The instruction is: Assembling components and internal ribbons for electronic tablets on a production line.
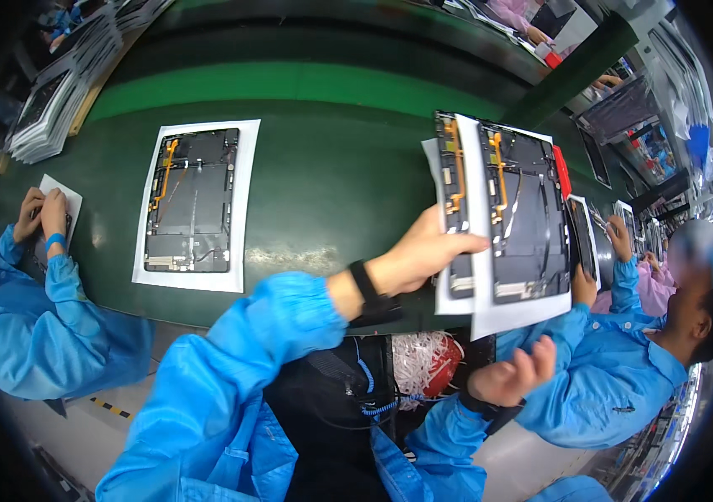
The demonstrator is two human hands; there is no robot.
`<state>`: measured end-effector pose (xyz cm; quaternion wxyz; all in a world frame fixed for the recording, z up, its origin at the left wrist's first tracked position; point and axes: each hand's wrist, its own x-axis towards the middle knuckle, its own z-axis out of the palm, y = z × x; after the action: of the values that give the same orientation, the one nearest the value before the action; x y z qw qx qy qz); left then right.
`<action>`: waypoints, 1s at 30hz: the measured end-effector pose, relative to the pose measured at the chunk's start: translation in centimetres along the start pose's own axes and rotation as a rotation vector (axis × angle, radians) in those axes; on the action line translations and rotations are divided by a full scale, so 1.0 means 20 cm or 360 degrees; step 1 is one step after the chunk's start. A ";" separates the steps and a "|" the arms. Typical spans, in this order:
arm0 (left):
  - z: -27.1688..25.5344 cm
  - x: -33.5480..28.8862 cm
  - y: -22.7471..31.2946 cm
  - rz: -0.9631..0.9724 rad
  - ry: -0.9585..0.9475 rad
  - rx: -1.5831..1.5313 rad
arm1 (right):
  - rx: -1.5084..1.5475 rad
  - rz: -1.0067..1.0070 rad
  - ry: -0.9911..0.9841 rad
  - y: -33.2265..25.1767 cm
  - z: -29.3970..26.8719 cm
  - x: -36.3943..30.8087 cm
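Note:
My left hand (419,255) grips the left edge of two opened tablet bodies, thumb on top. The upper tablet body (532,226) lies on a white sheet (511,316) and shows dark battery panels and an orange flex cable. Below it, the second tablet body (454,180) sticks out to the left with its own white sheet. My right hand (514,374) hangs below them, palm up, fingers apart and loosely bent, holding nothing. Another open tablet body (192,201) rests on a white sheet (245,205) on the left part of the green table (323,180).
At left, a co-worker's hands (44,213) work over a white sheet. A co-worker in blue (599,376) sits close on my right, a hand near another tablet (584,238). Stacked panels (43,109) stand far left. A bin of paper shreds (423,364) is below the table edge.

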<state>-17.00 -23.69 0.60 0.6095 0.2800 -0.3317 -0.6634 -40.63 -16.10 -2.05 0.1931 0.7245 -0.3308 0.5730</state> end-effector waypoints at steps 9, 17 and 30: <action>-0.35 -0.98 0.27 -0.0495 0.0297 0.0320 | 0.0887 0.0900 -0.0813 -0.03 0.08 0.19; -0.48 -1.30 0.18 -0.0673 0.0302 0.0478 | 0.1020 0.0510 -0.1644 -0.41 0.48 0.22; -0.35 -1.42 0.32 -0.0131 0.0634 0.1955 | 0.0899 0.0542 -0.1763 -0.48 0.50 0.16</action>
<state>-4.61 3.64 0.31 0.3623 0.7081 -0.5203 -0.3109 -26.47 -16.73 -0.69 -0.2982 0.8733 -0.3283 0.2017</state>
